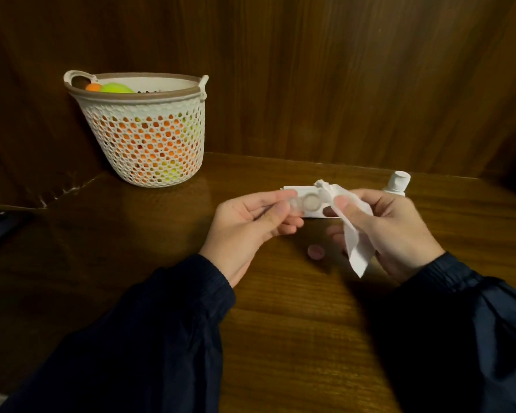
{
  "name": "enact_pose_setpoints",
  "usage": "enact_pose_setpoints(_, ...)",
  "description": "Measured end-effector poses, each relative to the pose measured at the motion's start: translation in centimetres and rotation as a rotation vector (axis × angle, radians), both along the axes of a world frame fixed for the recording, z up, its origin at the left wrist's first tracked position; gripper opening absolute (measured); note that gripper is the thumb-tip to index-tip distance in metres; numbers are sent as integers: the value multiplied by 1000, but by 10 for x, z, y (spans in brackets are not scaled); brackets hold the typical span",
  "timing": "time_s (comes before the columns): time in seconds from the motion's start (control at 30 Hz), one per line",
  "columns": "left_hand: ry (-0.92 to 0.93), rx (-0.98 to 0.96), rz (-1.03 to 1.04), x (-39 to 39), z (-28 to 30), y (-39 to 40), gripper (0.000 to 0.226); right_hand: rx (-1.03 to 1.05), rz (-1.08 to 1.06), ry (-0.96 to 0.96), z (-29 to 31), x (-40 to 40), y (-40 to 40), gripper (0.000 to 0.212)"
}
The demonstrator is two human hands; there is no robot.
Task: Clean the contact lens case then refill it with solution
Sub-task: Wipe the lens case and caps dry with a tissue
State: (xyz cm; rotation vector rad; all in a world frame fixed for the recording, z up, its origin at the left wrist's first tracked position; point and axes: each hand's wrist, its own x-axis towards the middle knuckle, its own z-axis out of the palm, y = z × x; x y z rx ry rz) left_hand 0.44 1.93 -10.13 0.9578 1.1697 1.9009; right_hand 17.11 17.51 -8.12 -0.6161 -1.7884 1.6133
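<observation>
We hold the contact lens case (310, 202) up off the table (295, 308), level and with its wells facing us, so that the one uncovered well near the middle can be seen and reached. Our left hand (248, 231) has its grip closed on the case's left end, thumb over the top and fingers beneath, which we judge steadies it against the rubbing from the other side. Our right hand (390, 231) has its grip closed on a white tissue (355, 248), pinched under the thumb and pressed onto the right part of the case, with a loose tail hanging down; that looks like wiping, so the cleaning step seems to be in hand and the refill not yet begun. A small round pinkish thing (315, 251), possibly a cap from the case, lies on the table just below, out of the way. The solution bottle (397, 183), with its white cap on, stands just behind our right hand, near enough to take up next. A woven basket (143, 138) of orange and green balls sits well apart at the back left.
</observation>
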Motion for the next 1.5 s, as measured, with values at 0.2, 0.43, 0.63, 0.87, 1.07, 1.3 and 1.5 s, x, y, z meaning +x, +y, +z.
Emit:
enact_pose_setpoints(0.2, -6, 52, -60, 3, 2, -3, 26, 542, -500, -182, -11, -3, 4, 9)
enact_pose_setpoints(0.43, 128, -81, 86, 6, 1, -2, 24, 310, -97, 22, -7, -9, -21, 64)
enact_pose_setpoints(0.63, 122, -66, 87, 7, 3, -2, 24, 313, -85, -43, -1, -8, -28, 67)
enact_pose_setpoints(0.87, 169, -71, 101, 5, 1, -2, 26, 371, 146, -67, -4, -5, -22, 26)
enact_pose_setpoints(1.07, 204, -113, 76, 5, -1, -3, 26, 372, 155, -23, -1, -7, -30, 37)
enact_pose_setpoints(1.3, 145, -128, 146, 5, -2, -1, 25, 561, 55, -107, -9, -6, -25, 21)
enact_pose_setpoints(1.5, 202, -111, 113, 4, -3, -2, 24, 549, 11, -127, -8, -7, -25, 19)
